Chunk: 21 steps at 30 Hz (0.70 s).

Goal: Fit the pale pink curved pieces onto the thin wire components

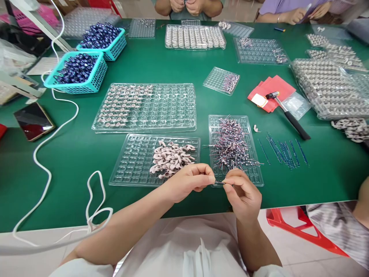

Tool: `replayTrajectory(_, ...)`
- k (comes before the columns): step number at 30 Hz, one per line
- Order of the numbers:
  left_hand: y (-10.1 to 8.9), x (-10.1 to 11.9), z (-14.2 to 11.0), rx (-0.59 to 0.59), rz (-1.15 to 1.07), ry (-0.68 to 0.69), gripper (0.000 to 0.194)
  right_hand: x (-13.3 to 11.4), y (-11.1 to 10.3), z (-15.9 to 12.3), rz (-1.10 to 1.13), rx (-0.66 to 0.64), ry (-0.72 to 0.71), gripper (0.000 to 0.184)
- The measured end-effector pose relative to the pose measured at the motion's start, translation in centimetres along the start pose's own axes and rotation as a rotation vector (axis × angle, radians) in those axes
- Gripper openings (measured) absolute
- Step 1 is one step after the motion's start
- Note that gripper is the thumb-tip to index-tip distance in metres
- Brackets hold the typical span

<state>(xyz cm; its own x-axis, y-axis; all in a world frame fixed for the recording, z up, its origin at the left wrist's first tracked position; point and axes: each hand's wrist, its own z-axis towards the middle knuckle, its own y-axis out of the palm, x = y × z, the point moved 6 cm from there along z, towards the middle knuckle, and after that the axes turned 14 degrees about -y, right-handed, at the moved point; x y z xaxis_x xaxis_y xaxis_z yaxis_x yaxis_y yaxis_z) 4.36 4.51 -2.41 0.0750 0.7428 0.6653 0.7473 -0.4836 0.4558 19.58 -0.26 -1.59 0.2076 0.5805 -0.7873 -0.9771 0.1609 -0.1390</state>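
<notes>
My left hand (196, 177) and my right hand (242, 192) meet near the table's front edge, each in a pinch. Between their fingertips runs a thin wired part (219, 182); its ends are hidden by the fingers. Just beyond, a clear tray (212, 123) bears a heap of similar thin wired parts (232, 140), with red, white and dark leads. Left of it, pale pink earbud shells (171, 158) are piled on another clear tray (127, 163), close to my left hand. Behind these, a larger clear tray (173, 104) holds rows of shells in its left part.
Turquoise baskets (96, 73) of shiny dark blue pieces stand at the left, near a phone (34, 120) and a white cable (43, 169). Rightward lie blue strips (284, 154), a black-handled tool (291, 119), red sheets (268, 90) and stacked trays (331, 88). Other people sit around the table.
</notes>
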Motion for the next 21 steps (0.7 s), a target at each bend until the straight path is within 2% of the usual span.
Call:
replayTrajectory(6, -0.25, 0.02, -0.03, 0.017, 0.011, 0.007, 0.022, 0.24, -0.17, -0.15, -0.007, 0.021, 0.028, 0.014)
replayTrajectory(12, -0.52, 0.13, -0.10, 0.059, -0.074, 0.005, 0.023, 0.39, -0.46, -0.33, -0.003, 0.077, 0.043, 0.012)
replayTrajectory(16, -0.87, 0.12, -0.05, 0.099, -0.257, -0.002, 0.019, 0.55, -0.56, -0.46, -0.031, 0.100, 0.048, 0.011)
replayTrajectory(19, -0.83, 0.01, 0.10, 0.044, -0.434, 0.012, 0.034, 0.64, -0.57, -0.48, -0.024, 0.120, 0.044, 0.012)
replayTrajectory(21, -0.79, -0.04, 0.13, 0.033, -0.466, 0.024, 0.038, 0.72, -0.59, -0.50, -0.019, 0.131, 0.049, 0.012)
